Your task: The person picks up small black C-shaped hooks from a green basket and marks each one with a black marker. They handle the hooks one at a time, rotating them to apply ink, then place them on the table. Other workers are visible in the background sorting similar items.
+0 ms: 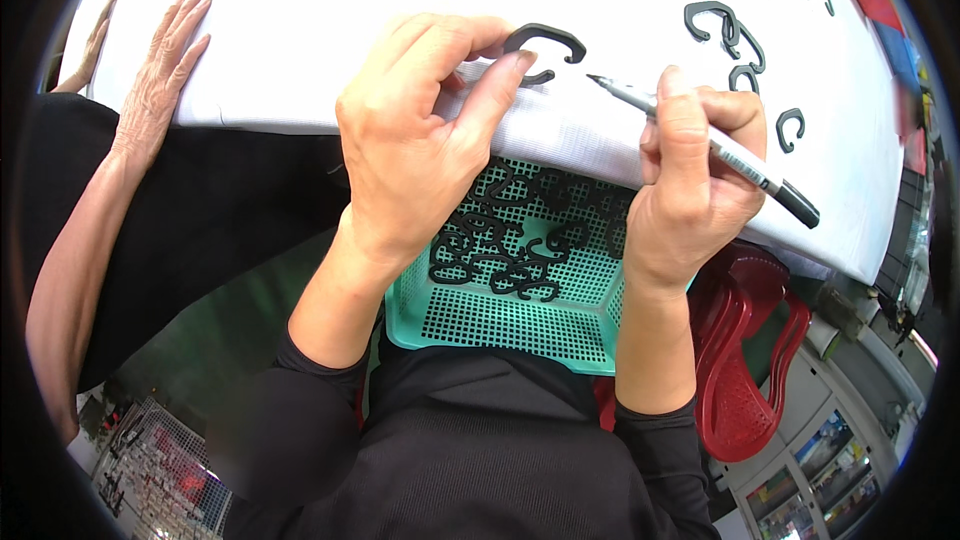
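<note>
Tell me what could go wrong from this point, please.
The bare tip of the marker in the right grip points toward the left grip, so a slip might ink the skin.

The left grip pinches the black hook by one side only, so it might twist or slip if the marker presses on it.

If dropped, it could fall into the green basket below and perhaps mix with the similar black pieces there.
</note>
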`<action>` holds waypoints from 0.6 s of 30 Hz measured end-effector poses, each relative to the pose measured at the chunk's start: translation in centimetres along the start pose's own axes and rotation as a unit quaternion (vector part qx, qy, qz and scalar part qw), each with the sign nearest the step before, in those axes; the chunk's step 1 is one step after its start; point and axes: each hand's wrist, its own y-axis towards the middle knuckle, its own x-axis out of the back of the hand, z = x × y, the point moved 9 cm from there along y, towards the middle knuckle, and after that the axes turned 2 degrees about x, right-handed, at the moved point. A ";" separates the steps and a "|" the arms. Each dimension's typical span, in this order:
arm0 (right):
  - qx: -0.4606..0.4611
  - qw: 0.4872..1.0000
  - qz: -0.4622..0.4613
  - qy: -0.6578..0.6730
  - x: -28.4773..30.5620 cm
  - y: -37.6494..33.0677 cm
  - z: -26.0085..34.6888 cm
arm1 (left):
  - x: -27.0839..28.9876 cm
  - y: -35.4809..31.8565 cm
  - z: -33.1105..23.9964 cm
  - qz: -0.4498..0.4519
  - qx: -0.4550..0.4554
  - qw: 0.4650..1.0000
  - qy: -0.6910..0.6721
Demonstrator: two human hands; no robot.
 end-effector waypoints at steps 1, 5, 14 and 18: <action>0.003 1.000 -0.010 0.003 0.4 0.2 0.2 | 0.0 0.0 0.0 0.004 -0.002 1.000 -0.004; -0.036 0.999 0.012 -0.011 -0.2 0.4 -0.5 | 0.1 -0.4 0.4 0.011 -0.004 1.000 -0.013; -0.082 0.993 0.078 -0.029 -2.7 0.1 -1.1 | 0.1 -0.6 0.4 0.005 -0.044 0.998 -0.041; -0.064 0.993 0.083 -0.053 -2.7 0.1 -1.2 | 0.2 -0.7 0.2 0.002 -0.059 0.997 -0.056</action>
